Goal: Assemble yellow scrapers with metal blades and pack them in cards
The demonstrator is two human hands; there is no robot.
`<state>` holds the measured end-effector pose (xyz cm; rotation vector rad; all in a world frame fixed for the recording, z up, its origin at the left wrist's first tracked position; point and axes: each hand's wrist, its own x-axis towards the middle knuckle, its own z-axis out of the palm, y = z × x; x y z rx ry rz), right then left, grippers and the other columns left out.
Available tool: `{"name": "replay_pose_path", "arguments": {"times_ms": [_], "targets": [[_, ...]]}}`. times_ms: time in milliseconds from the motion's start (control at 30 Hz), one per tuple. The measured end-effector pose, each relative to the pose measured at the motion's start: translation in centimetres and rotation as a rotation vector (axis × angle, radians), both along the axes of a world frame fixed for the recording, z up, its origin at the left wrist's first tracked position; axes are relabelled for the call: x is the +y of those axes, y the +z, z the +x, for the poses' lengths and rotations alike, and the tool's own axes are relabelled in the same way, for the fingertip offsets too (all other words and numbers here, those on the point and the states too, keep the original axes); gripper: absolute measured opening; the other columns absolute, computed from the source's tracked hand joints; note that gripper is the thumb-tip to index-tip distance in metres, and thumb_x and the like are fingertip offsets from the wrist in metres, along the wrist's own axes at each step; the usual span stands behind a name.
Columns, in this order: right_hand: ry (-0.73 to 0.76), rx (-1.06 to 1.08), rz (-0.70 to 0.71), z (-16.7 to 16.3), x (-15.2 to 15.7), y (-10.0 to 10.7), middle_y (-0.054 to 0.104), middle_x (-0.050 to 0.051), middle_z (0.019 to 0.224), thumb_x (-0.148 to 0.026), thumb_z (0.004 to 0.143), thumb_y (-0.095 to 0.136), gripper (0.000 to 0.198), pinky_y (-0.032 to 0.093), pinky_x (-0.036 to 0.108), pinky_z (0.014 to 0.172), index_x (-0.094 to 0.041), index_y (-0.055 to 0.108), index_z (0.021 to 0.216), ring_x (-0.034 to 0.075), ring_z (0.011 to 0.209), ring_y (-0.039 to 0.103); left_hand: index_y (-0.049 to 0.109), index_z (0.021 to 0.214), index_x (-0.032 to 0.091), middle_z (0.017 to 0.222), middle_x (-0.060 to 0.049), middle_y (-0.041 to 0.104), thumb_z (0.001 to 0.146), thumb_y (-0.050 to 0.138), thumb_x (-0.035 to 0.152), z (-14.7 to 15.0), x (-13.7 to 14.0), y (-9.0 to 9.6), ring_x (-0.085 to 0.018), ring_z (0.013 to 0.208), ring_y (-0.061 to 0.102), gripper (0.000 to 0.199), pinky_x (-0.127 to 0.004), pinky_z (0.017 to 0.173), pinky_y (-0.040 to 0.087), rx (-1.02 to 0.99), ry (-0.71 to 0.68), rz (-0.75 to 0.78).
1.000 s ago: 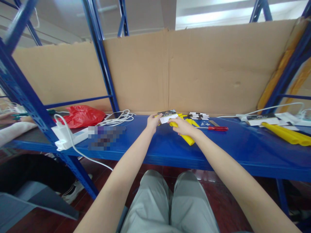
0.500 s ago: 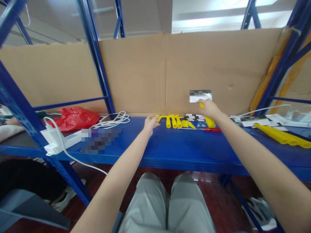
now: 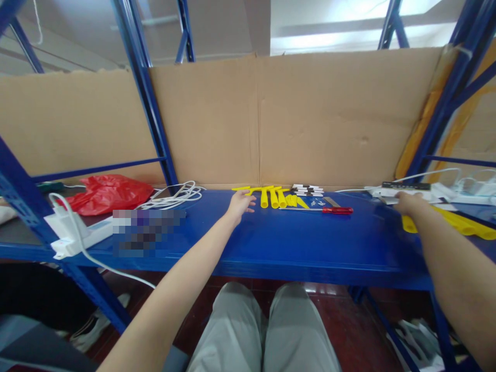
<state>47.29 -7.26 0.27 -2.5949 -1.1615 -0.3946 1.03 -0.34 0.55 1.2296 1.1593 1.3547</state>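
My left hand (image 3: 239, 206) rests at the back of the blue shelf with its fingers apart, beside several yellow T-shaped plastic handles (image 3: 274, 197). Its fingertips are close to the leftmost handle; whether they touch it I cannot tell. My right hand (image 3: 411, 204) is far to the right, closed on a yellow tubular handle (image 3: 409, 224) with a black-and-white card (image 3: 406, 187). Its fingers are partly hidden. More yellow tubular handles (image 3: 467, 225) lie beneath and beside that wrist. Small yellow pieces (image 3: 297, 201) and a red-handled screwdriver (image 3: 337, 211) lie mid-shelf.
Small black-and-white packs (image 3: 307, 190) are stacked at the back by a cardboard panel (image 3: 329, 119). A red plastic bag (image 3: 112, 194), coiled white cable (image 3: 182, 194) and white power strip (image 3: 93, 232) occupy the left. Blue uprights (image 3: 153, 103) frame the shelf.
My right hand has carried the yellow handle with its card from mid-shelf to the pile at the right. A flat metal piece now shows where it was. My left hand has barely moved.
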Motion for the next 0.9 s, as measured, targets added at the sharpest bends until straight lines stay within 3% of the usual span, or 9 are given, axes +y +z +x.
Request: {"name": "replay_pose_path", "arguments": {"times_ms": [100,167,333,433,600,800,900], "targets": [[-0.022,0.098,-0.218,-0.4,0.2,0.3,0.046,0.032,0.131,-0.018,0.084,0.047,0.052,0.042,0.039,0.08,-0.008,0.051,0.135,0.032,0.106,0.058,0.06,0.103,0.016,0.072,-0.001,0.063,0.075,0.06,0.002,0.3,0.5,-0.9,-0.013,0.062,0.06,0.031,-0.025,0.061,0.053,0.138,0.003,0.073],[0.011,0.087,-0.265,-0.6,0.4,0.4,0.043,0.033,0.134,-0.015,0.083,0.045,0.053,0.042,0.039,0.079,-0.008,0.05,0.136,0.032,0.107,0.058,0.061,0.1,0.018,0.073,-0.001,0.063,0.076,0.059,0.003,0.3,0.8,-1.4,-0.014,0.065,0.061,0.028,-0.026,0.067,0.053,0.281,0.036,0.18],[0.051,0.039,-0.293,-0.6,0.4,-0.7,0.051,0.029,0.126,-0.01,0.078,0.045,0.048,0.043,0.042,0.079,-0.01,0.06,0.124,0.033,0.103,0.061,0.062,0.106,0.02,0.093,-0.006,0.068,0.078,0.055,0.005,0.1,0.6,-1.5,-0.021,0.096,0.064,0.032,-0.032,0.093,0.046,0.828,0.024,0.549],[0.056,-0.003,-0.267,-0.8,0.2,-1.0,0.056,0.028,0.122,-0.011,0.08,0.044,0.039,0.042,0.048,0.083,-0.013,0.066,0.113,0.035,0.107,0.06,0.062,0.107,0.019,0.109,-0.011,0.065,0.078,0.053,0.003,0.4,0.3,-0.5,-0.026,0.115,0.057,0.034,-0.038,0.102,0.04,1.045,-0.033,0.663],[-0.014,-0.095,-0.248,-1.4,0.2,-0.8,0.062,0.027,0.112,-0.009,0.085,0.031,0.042,0.032,0.062,0.09,-0.014,0.069,0.102,0.036,0.114,0.056,0.062,0.108,0.019,0.116,-0.012,0.064,0.08,0.05,0.005,0.7,0.6,0.6,-0.025,0.12,0.054,0.033,-0.037,0.106,0.037,1.138,-0.15,0.759],[-0.007,-0.121,-0.177,-1.4,0.2,-0.9,0.062,0.026,0.112,-0.014,0.091,0.025,0.046,0.026,0.064,0.093,-0.016,0.07,0.104,0.035,0.115,0.053,0.063,0.112,0.023,0.118,-0.009,0.065,0.083,0.047,0.008,-0.5,1.5,-0.6,-0.023,0.122,0.053,0.036,-0.036,0.106,0.037,1.192,-0.074,0.689],[-0.084,-0.078,-0.082,-1.5,-0.3,-1.2,0.058,0.029,0.122,-0.017,0.092,0.024,0.048,0.025,0.064,0.094,-0.017,0.065,0.117,0.037,0.122,0.049,0.063,0.112,0.023,0.115,-0.009,0.067,0.084,0.049,0.009,-1.1,2.3,-1.1,-0.023,0.114,0.058,0.035,-0.033,0.102,0.041,1.066,0.001,0.66]]}}
